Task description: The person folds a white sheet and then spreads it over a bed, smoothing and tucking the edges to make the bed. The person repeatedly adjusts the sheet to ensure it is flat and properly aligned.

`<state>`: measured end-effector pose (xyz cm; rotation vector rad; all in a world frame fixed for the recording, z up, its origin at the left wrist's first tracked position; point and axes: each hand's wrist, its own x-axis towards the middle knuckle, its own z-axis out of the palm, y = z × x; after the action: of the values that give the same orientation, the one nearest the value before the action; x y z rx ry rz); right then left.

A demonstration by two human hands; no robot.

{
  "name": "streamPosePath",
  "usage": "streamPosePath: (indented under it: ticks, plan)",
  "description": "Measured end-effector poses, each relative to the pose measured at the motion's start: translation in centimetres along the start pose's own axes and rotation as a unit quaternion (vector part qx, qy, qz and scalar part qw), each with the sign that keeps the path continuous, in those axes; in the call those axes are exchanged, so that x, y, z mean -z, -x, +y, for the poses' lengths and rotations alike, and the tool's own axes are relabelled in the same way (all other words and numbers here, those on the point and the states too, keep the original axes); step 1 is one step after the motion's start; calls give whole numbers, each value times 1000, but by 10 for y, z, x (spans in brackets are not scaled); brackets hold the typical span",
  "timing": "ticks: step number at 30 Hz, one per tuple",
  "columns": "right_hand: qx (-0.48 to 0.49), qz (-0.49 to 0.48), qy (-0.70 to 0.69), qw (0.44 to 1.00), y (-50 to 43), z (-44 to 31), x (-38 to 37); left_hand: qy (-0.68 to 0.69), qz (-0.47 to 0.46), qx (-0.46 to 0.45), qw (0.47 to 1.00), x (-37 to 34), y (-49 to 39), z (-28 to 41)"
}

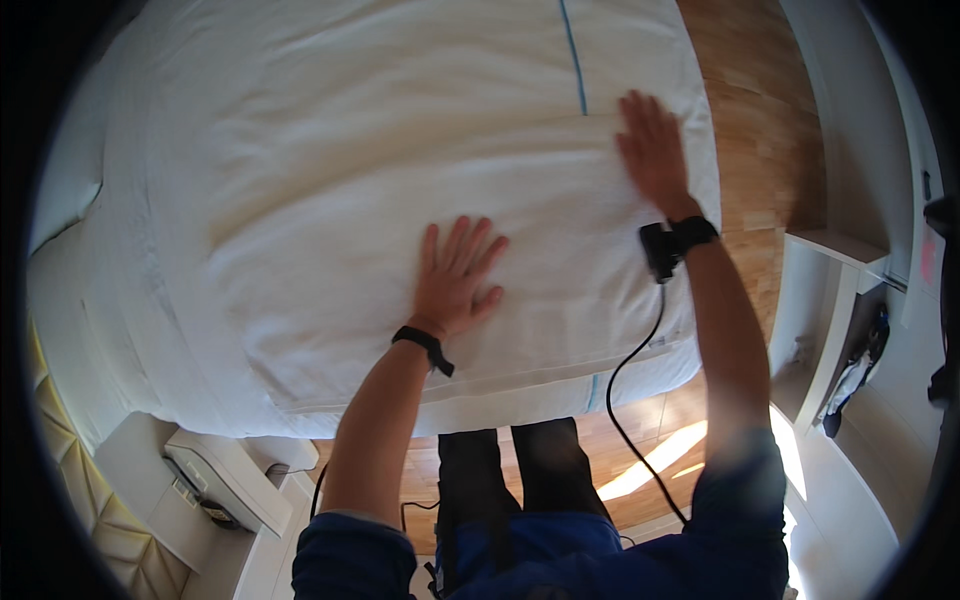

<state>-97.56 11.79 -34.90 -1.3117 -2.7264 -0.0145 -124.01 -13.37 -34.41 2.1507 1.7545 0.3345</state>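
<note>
A bed covered with a white blanket (pixel 360 210) fills most of the view before me. My left hand (pixel 454 289) rests palm down on the blanket near its front side, fingers spread. Farther off and to the right, my right hand (pixel 654 146) lies flat or just above the cloth; it is slightly blurred and holds nothing. Soft folds run across the blanket around both hands. A blue stripe (pixel 574 56) runs down the cloth at the far side and stops at a fold edge. Below the blanket's front edge, a white sheet (pixel 510 405) shows.
A wristband camera (pixel 660 251) sits on my right wrist, its black cable (pixel 616 397) hanging to my side. White nightstand furniture (pixel 225 480) stands at lower left beside a padded headboard (pixel 124 532). A white shelf unit (pixel 836 255) stands right, across the wooden floor (pixel 757 150).
</note>
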Motion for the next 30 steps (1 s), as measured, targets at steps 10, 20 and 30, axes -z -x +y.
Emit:
streamPosePath:
  ticks: [10,20,30]
  plan:
    - [72,-52,-141,986,30,-148,24,-4,-15,7,1000,-18,7,-11]
    - [-93,53,-25,994,47,-115,-18,39,-1,-5,999,3,11,-11]
    - [-82,81,-18,993,46,-103,-27,-159,25,346,924,79,76,-171]
